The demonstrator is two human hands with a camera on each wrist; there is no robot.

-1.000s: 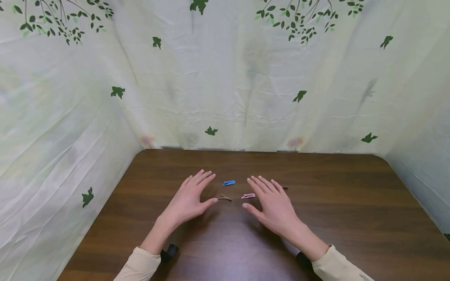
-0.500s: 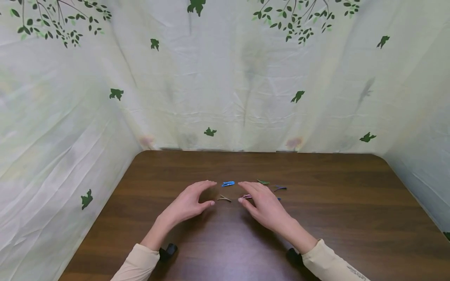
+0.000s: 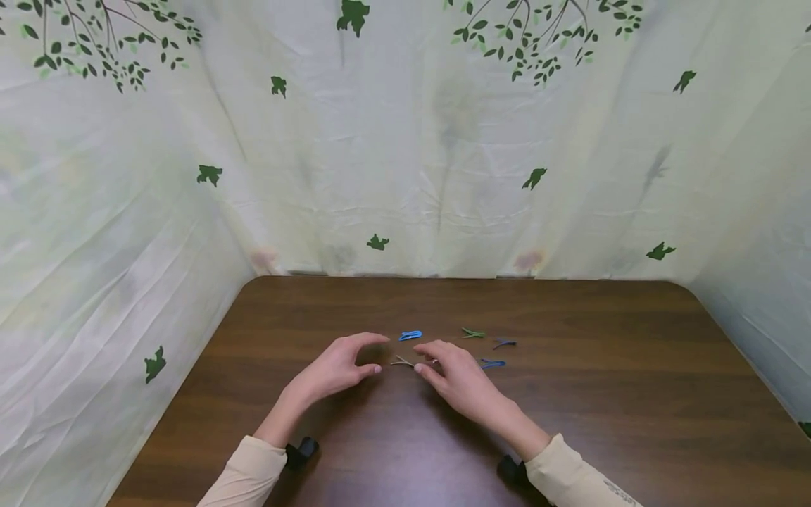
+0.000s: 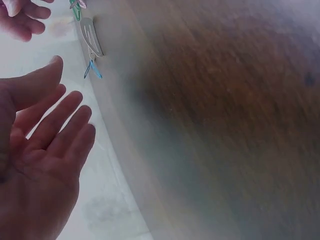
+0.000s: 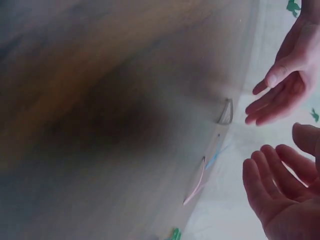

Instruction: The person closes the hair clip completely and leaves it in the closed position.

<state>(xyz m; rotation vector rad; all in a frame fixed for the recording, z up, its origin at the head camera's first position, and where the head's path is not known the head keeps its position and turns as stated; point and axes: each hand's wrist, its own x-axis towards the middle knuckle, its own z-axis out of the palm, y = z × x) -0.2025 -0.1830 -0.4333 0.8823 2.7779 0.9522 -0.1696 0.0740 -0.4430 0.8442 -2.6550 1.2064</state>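
Observation:
Several snap hair clips lie on the table. A beige clip (image 3: 400, 362) is between the two hands, with a light blue clip (image 3: 410, 336) just beyond it. My left hand (image 3: 331, 369) hovers left of them, fingers slightly bent and thumb apart, holding nothing. My right hand (image 3: 461, 382) hovers over the right side, its fingertips near the beige clip in the head view, palm empty in the right wrist view. It mostly hides a pink clip (image 5: 200, 180) in the head view. Right of it lie a green clip (image 3: 472, 333), a dark blue clip (image 3: 505, 343) and a blue clip (image 3: 493, 363).
The brown wooden table (image 3: 602, 394) has rounded far corners. A pale curtain (image 3: 405, 141) with leaf prints hangs behind its far edge and along both sides. Black wrist cameras (image 3: 302, 453) sit beneath the sleeves.
My right hand has moved left and nearer, uncovering the green, dark blue and blue clips and covering most of the pink one. The left hand's fingers have bent and lowered slightly.

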